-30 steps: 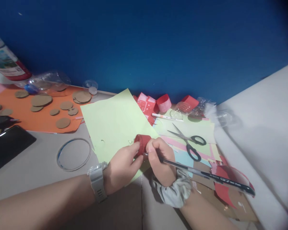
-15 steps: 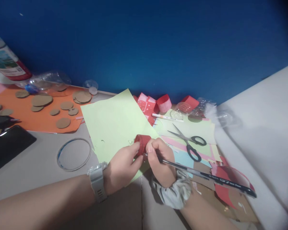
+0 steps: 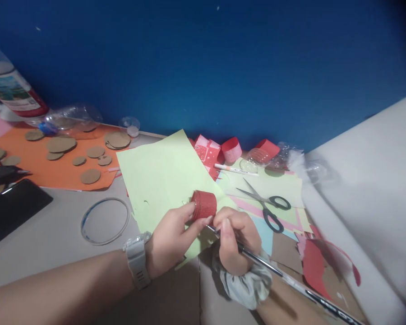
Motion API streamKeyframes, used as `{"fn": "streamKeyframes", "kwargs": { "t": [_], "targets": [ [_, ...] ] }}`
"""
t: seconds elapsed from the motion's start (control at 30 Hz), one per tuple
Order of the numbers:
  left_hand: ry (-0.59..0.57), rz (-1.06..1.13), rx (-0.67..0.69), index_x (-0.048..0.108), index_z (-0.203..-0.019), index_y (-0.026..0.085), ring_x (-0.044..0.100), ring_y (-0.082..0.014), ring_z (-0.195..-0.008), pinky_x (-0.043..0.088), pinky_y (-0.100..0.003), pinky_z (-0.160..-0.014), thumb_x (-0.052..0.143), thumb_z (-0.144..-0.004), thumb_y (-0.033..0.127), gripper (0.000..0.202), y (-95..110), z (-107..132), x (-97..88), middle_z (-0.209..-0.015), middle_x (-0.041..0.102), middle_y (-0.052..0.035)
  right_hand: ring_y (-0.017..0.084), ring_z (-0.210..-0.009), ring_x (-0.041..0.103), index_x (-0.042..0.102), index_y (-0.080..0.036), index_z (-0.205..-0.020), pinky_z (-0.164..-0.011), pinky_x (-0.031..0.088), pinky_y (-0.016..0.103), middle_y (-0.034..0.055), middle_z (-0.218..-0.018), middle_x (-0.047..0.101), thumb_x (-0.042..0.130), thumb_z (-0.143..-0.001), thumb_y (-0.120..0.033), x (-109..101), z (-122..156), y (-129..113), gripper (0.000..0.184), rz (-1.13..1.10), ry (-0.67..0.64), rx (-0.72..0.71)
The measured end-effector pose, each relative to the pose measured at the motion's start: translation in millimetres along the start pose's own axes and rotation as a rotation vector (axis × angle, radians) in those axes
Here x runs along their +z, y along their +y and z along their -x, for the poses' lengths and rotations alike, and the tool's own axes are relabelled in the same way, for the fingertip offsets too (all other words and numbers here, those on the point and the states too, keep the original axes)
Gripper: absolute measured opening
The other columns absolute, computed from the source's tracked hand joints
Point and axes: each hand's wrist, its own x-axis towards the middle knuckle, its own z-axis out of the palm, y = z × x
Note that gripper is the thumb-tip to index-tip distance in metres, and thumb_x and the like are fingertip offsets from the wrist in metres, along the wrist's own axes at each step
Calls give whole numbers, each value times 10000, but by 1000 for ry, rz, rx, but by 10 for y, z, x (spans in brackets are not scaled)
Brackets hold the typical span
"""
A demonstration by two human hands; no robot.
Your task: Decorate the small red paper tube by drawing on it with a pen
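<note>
My left hand (image 3: 174, 237), with a grey watch on the wrist, pinches a small red ridged round piece (image 3: 204, 204) and holds it down on a light green paper sheet (image 3: 159, 176). My right hand (image 3: 235, 239), with a grey scrunchie on the wrist, grips a black pen (image 3: 291, 282). The pen's tip rests against the red piece's near side, and its barrel runs off to the lower right.
Black-handled scissors (image 3: 269, 205) lie open on coloured sheets to the right. Red paper rings (image 3: 232, 149) and a white marker (image 3: 233, 169) sit behind. Cardboard discs (image 3: 61, 144) lie on orange paper; a clear ring (image 3: 104, 220), a black phone (image 3: 11, 207) and plastic bottles (image 3: 16, 97) are to the left.
My right hand has slid down and right around the red piece, and the pen's barrel has swung lower. The left hand keeps its pinch.
</note>
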Motion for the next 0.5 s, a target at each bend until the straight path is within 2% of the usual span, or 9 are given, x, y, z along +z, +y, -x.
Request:
{"fn": "streamKeyframes", "kwargs": {
  "t": [0.1,0.2,0.27,0.33,0.5],
  "targets": [
    [26,3,-16,542,-709,179,641,-215,-843,503,-312,-799,527,-900,366,268,31,3,-10,-696,633,-19,144,-525,473,474,-244,-784,-505,345,296,-18,-650,517,480,-883,-87,-32,6,-5,186,8,-84,-36],
    [10,-34,-19,566,-735,174,645,-204,-815,503,-316,-810,531,-884,307,203,34,-7,-12,-739,664,-22,149,-540,476,475,-249,-787,-507,343,296,-14,-655,519,476,-875,-81,-52,1,-3,190,51,-112,-15],
    [-8,-65,3,597,-811,173,648,-196,-819,501,-313,-828,537,-856,225,91,16,-18,-6,-807,691,-24,141,-544,473,471,-241,-781,-512,340,290,-16,-659,520,478,-876,-86,-44,-7,5,182,66,-87,14],
    [-26,-82,27,613,-881,175,652,-198,-855,499,-311,-846,532,-828,164,97,-8,-27,2,-865,703,-28,130,-539,462,453,-234,-759,-515,336,280,-23,-656,513,478,-886,-102,-26,-20,10,184,73,-44,48],
    [-46,-35,-8,618,-873,165,646,-192,-808,508,-322,-852,500,-862,189,122,-32,-34,12,-845,692,-44,116,-528,432,416,-228,-712,-515,329,259,-37,-639,490,459,-911,-140,6,-58,-16,221,94,-22,118]
  ]
}}
